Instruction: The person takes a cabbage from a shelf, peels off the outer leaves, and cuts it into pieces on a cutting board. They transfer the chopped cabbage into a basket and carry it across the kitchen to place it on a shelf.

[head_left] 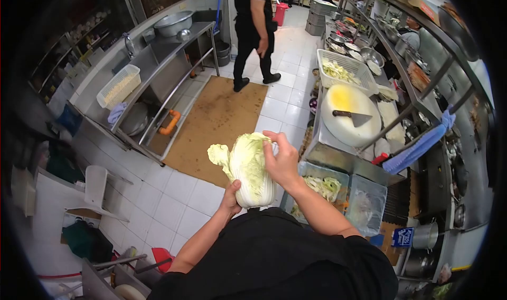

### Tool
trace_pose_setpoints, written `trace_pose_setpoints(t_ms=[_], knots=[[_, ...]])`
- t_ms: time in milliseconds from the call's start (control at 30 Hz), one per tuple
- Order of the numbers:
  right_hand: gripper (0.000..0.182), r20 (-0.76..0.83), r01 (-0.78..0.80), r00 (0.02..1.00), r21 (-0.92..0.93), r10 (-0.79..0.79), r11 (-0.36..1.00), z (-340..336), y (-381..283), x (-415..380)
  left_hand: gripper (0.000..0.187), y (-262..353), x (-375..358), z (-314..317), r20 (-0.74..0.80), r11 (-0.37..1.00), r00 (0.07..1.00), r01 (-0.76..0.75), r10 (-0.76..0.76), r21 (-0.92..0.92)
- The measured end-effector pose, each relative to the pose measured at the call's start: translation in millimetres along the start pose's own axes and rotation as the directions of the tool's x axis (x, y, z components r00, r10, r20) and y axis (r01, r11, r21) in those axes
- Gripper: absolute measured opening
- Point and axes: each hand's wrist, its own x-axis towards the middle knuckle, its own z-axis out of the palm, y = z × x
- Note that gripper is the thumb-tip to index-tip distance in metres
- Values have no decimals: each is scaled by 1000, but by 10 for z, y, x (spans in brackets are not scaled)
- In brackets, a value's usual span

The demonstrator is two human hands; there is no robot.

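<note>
A pale green and white napa cabbage (250, 168) is held upright in front of my body. One leaf (218, 156) curls away from its left side. My left hand (231, 198) grips the lower left of the head, thumb against it. Around the upper right edge, the fingers of my right hand (281, 160) are closed on the cabbage; their tips are partly hidden. To the right, a cleaver (360, 119) lies on a round white chopping block (338, 128). Below the block, a clear bin (343, 181) contains loose cabbage leaves.
A white basket (364, 83) of cut vegetables stands behind the block. At left are a steel sink counter (158, 57) and another basket (122, 91). A person in black (253, 30) stands beyond the brown floor mat (211, 125). A blue cloth (417, 147) hangs from the shelf rail.
</note>
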Motion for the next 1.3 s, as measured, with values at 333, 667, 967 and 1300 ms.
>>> trace_pose_setpoints(t_ms=[333,667,967,1300], knots=[[31,377,-215,892,-132,250,968,-447,251,610,94,829,1187,-88,-26,989,989,-147,147,-1],[93,689,-381,363,-505,628,774,132,1141,1097,96,993,2225,8,37,994,995,-92,90,61],[41,335,-605,673,-264,660,751,736,1260,1038,98,1210,3459,187,324,989,937,145,-129,-25],[54,-61,-529,629,-764,775,369,-259,1273,880,89,1221,4426,921,642,815,688,555,-338,-166]])
